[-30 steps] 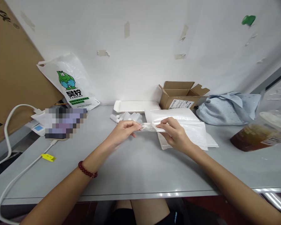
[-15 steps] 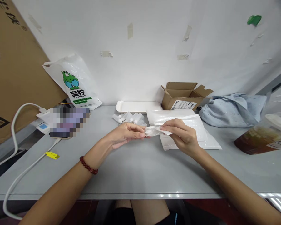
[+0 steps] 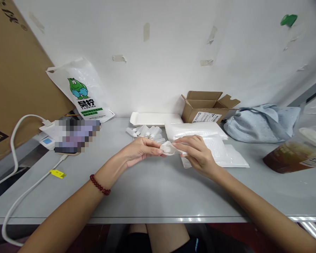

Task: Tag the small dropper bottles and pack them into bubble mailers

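Between my two hands is a small white translucent wrapper (image 3: 169, 148), crumpled and thin, with a pale shape in it that I cannot make out. My left hand (image 3: 140, 151) pinches its left end between thumb and fingers. At the other end, the fingertips of my right hand (image 3: 196, 151) grip it, palm down. Just behind my left hand lie several small white plastic bottles (image 3: 155, 131) in a loose pile. White padded mailers (image 3: 197, 130) lie stacked behind and beneath my right hand, partly hidden by it.
Along the wall stand a white tray (image 3: 156, 119) and an open cardboard box (image 3: 204, 107). A blue cloth bag (image 3: 262, 123) and a cup of brown drink (image 3: 292, 154) are on the right. Leftward are a phone (image 3: 80, 136), a white cable (image 3: 28, 196) and a printed plastic bag (image 3: 81, 91).
My right hand has moved slightly left, closer to my left hand. The wrapper between them is now bunched shorter and wider. My left hand has barely moved.
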Tool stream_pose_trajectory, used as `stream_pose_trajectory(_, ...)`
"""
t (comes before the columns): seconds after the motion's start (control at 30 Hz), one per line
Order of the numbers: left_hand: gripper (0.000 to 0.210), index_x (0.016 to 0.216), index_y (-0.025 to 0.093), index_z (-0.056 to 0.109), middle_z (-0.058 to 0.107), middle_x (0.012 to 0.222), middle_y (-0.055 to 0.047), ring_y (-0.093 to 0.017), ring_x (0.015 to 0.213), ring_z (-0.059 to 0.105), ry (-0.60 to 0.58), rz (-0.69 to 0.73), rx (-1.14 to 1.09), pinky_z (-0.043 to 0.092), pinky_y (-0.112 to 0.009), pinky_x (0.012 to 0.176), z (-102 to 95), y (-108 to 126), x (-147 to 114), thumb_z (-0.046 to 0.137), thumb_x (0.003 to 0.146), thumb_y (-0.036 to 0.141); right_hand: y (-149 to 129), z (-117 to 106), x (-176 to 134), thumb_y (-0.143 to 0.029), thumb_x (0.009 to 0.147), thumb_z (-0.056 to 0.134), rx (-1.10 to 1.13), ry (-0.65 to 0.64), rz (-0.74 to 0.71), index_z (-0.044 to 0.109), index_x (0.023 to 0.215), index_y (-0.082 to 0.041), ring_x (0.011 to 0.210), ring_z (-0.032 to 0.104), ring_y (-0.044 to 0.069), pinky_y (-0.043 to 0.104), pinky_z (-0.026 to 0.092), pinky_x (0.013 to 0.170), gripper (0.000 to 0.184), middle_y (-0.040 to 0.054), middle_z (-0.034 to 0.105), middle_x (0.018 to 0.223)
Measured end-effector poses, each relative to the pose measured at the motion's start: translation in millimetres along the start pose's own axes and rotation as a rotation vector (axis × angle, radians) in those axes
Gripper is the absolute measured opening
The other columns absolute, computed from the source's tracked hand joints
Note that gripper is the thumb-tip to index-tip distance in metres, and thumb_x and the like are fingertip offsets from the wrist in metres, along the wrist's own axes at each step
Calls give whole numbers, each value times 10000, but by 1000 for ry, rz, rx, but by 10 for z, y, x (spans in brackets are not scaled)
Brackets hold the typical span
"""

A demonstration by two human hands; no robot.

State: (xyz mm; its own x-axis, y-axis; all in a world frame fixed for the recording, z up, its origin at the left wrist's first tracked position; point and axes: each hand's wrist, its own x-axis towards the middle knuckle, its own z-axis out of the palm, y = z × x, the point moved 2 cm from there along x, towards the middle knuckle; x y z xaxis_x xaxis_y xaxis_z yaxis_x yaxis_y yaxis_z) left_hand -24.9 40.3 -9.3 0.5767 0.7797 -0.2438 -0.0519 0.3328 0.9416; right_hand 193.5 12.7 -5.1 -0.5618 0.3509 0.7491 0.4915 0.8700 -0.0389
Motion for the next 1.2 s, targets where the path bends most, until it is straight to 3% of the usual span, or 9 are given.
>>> stream_pose_trajectory(0.1,207,788,131,759,756,813,-69,-165,854,684,36,5,-20,466,-280,942,25,9,-3,831,605,193,23,10,0,-351,959,426,-69,-47,28,488,1276,-219,977,584,232,388,404,810,350,126,637,1103)
stream_pose_trajectory(0.27,199,744,145,747,727,747,-33,-132,782,655,139,56,-55,478,-273,875,45,30,-8,839,571,176,75,30,-4,-500,830,587,-290,-82,74,324,1389,-147,1049,528,322,458,383,848,711,185,593,1157)
stream_pose_trajectory(0.5,241,711,153,697,643,677,-3,-83,600,516,228,90,44,422,-228,569,73,66,-29,853,539,219,71,89,-31,-30,782,439,-454,-144,82,392,1332,-105,1009,547,289,434,370,836,557,177,614,1119)
stream_pose_trajectory(0.6,271,828,155,730,636,712,-14,-83,591,487,180,94,157,383,-225,524,159,62,-36,811,600,277,53,118,-41,-29,829,418,-446,-144,30,462,1254,-121,985,557,261,405,371,840,437,157,635,1081)
stream_pose_trajectory(0.7,198,781,159,731,593,648,6,-77,548,439,126,122,297,356,-229,501,227,60,-41,753,664,317,44,129,-42,-72,885,418,-434,-139,11,495,1200,-146,967,561,244,392,366,842,332,139,645,1060)
stream_pose_trajectory(0.8,219,836,164,710,628,731,-12,-107,627,509,87,155,382,380,-228,526,231,68,-41,728,693,329,46,120,-38,-60,860,438,-406,-135,27,497,1181,-141,958,563,246,390,363,836,336,134,647,1054)
stream_pose_trajectory(0.9,374,1006,189,650,645,939,-42,-144,790,561,204,286,464,443,-246,630,183,112,-54,756,669,311,66,108,-39,-8,766,451,-364,-144,64,481,1191,-132,966,562,252,382,365,825,444,138,643,1057)
stream_pose_trajectory(1.0,382,1009,211,632,621,1015,-49,-166,881,547,291,464,583,457,-255,670,177,167,-95,768,668,318,97,105,-48,-2,709,456,-340,-148,92,472,1203,-143,968,563,258,383,365,819,514,137,639,1059)
stream_pose_trajectory(1.2,90,765,203,699,677,793,-26,-147,734,572,324,575,780,431,-261,632,271,191,-175,655,793,277,135,83,-66,-15,657,476,-313,-119,117,476,1201,-131,975,557,272,393,364,808,556,145,631,1070)
